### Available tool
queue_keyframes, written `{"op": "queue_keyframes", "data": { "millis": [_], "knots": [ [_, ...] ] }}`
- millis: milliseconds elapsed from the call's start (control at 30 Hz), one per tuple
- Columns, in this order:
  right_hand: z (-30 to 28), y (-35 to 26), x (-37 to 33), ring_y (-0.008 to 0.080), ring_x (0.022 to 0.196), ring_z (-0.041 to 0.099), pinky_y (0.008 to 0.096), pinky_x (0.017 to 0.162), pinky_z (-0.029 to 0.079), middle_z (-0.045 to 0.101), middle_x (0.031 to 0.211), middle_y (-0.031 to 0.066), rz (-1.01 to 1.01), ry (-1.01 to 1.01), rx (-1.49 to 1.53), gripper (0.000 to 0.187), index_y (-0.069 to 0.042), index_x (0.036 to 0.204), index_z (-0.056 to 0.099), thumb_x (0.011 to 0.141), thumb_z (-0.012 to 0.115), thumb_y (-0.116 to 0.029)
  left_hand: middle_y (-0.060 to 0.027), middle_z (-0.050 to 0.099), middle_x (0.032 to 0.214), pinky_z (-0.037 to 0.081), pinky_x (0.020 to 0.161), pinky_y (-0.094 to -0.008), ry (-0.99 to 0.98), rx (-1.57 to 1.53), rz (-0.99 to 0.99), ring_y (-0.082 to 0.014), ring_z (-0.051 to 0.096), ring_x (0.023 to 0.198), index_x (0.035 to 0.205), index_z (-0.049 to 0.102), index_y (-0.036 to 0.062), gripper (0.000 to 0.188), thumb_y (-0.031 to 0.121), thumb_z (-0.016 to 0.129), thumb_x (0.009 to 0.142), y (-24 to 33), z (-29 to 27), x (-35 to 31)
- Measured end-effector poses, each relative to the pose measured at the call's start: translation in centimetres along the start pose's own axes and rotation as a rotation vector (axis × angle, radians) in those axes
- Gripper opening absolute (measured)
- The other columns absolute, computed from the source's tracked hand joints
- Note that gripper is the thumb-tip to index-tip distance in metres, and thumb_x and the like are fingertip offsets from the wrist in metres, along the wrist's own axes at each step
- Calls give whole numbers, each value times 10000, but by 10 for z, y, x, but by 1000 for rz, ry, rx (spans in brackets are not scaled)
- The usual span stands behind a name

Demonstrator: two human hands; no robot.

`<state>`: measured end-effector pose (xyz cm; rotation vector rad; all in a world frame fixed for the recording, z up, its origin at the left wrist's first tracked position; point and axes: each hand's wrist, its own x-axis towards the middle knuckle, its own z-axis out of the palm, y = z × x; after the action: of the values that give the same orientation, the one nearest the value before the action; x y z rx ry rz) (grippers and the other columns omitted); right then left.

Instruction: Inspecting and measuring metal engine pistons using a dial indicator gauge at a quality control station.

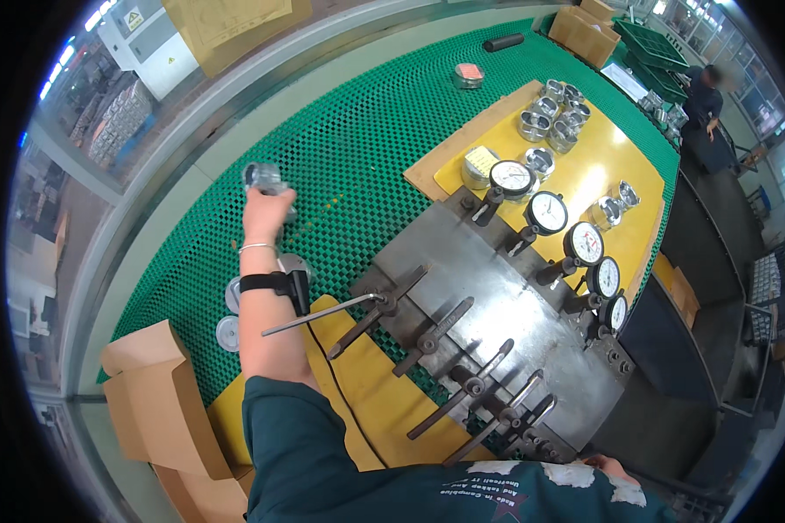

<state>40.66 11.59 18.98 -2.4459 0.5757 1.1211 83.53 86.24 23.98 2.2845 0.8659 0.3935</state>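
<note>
My left hand (269,211) reaches out to the far left over the green mesh mat (366,166). Its fingers are closed round a shiny metal piston (262,174) at the mat's left edge. Beside and partly behind my left forearm lie several round metal parts (228,333). A bit of my right hand (615,471) shows at the lower right, near the bottom of the steel gauge fixture (480,279); its fingers are hidden. Along the fixture's far side stands a row of dial gauges (548,213), and several lever handles (445,324) line its near side.
Several pistons (534,125) stand on a yellow board (619,161) behind the gauges. A piston with a pink note (468,75) and a black cylinder (502,42) lie farther back. An open cardboard box (161,392) is at lower left. Another person (703,100) is far right.
</note>
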Motion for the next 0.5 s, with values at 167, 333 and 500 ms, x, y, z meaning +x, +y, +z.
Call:
{"op": "queue_keyframes", "data": {
  "millis": [167,333,500],
  "knots": [
    [-26,-65,-12,335,924,668,397,840,526,693,964,180,26,-46,-151,318,-69,1059,673,828,606,-278,-47,620,905,489,684,-339,-9,-1059,11,-170,592,757,1038,585,37,307,226,637,802,-18,-104,-21],
    [-12,-15,42,319,978,653,382,890,506,684,1027,175,-74,-64,38,335,-60,1071,673,825,610,-280,-112,640,1001,509,824,-376,142,-1447,8,-259,627,899,1065,577,24,336,220,617,796,-21,-231,-117],
    [-18,28,90,342,987,647,386,876,514,681,1021,189,-148,-51,-107,309,-57,1031,682,827,592,-272,-182,618,1101,489,913,-438,-120,-1573,312,-303,609,1011,1210,540,3,550,329,603,771,6,-305,-249]
  ]
}}
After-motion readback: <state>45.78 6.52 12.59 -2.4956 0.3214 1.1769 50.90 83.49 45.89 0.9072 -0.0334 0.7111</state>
